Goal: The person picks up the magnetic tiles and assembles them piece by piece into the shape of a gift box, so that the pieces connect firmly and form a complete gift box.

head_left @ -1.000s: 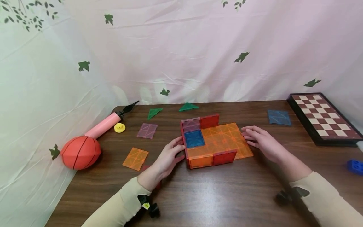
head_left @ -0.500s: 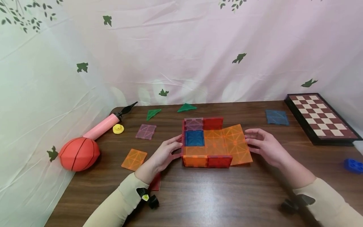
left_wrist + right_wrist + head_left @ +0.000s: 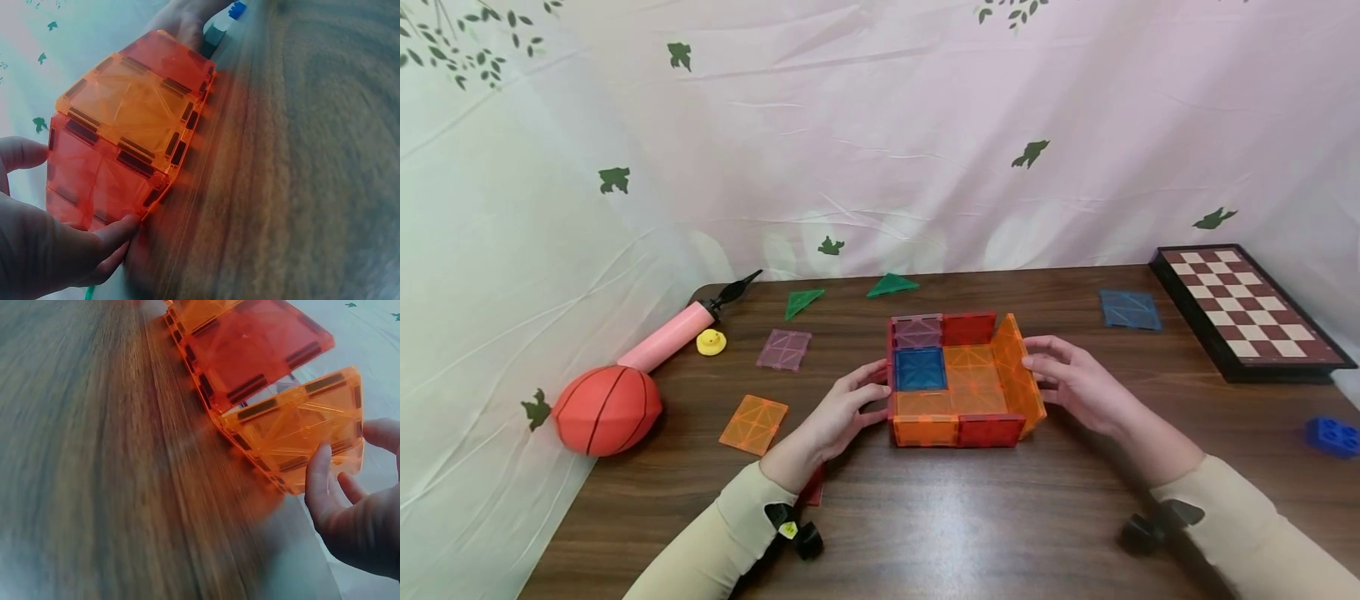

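Observation:
An open-topped box of magnetic tiles (image 3: 977, 387) stands on the table, with a blue tile (image 3: 921, 369) in its orange floor. Its near wall is one orange and one red tile; purple and red tiles form the far wall. My left hand (image 3: 846, 411) rests against the red left end wall, thumb and fingers spread across it in the left wrist view. At the right end my right hand (image 3: 1078, 383) touches the orange end wall (image 3: 294, 428) from outside with its fingertips. That wall is raised and leans slightly outward, with a gap beside the near red tile (image 3: 256, 350).
Loose tiles lie around: orange (image 3: 754, 425), purple (image 3: 784, 350), blue (image 3: 1130, 310), two green triangles (image 3: 892, 285) and a red one (image 3: 812, 487) partly under my left wrist. A ball (image 3: 607, 410), pump (image 3: 670, 335), duck (image 3: 711, 342), checkerboard (image 3: 1251, 308) and blue brick (image 3: 1333, 437) flank them.
The orange tiles at the right end have swung up from flat into a wall, with my right hand moving inward against them. The box has turned squarer to the view.

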The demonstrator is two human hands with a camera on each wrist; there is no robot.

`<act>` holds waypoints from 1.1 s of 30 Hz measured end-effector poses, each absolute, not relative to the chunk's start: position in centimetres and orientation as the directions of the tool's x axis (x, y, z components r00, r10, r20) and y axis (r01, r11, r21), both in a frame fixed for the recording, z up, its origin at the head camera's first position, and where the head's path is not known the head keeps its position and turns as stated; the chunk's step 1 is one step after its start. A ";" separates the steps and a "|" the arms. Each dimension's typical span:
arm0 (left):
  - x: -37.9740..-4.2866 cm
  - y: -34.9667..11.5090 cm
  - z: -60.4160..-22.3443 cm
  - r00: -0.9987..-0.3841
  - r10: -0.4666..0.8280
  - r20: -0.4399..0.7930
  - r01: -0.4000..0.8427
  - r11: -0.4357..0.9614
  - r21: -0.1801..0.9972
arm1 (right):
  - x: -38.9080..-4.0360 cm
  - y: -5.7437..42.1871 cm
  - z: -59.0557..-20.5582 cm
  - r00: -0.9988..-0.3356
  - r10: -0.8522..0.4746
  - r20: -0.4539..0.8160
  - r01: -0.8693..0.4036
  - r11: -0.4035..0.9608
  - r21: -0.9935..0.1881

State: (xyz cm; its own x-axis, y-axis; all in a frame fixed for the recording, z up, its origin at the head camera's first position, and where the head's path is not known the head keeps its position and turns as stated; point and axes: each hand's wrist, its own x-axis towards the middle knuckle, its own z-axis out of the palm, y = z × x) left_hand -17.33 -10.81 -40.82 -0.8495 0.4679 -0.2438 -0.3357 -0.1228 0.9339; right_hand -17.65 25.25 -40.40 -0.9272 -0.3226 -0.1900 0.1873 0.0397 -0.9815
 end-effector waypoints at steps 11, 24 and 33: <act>-17.4 -10.9 -41.0 -0.849 0.468 -0.246 -0.329 -0.104 0.938 | -17.9 24.0 -40.4 -0.927 -0.317 -0.202 0.180 0.096 -0.979; -17.4 -10.9 -41.0 -0.848 0.472 -0.242 -0.320 -0.092 0.943 | -23.3 30.2 -40.5 -0.991 0.132 -0.031 0.100 0.550 -0.829; -17.3 -10.8 -41.0 -0.852 0.470 -0.232 -0.309 -0.093 0.946 | -26.1 33.8 -41.1 -0.927 0.375 0.009 0.303 0.763 -0.571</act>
State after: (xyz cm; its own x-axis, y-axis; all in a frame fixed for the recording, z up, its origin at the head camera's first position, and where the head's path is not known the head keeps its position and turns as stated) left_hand -17.28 -10.81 -40.97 -0.8517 0.4698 -0.2323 -0.3093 -0.0928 0.9464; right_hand -26.09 33.83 -41.13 -0.9268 0.3754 0.0093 0.3032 0.7629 -0.5709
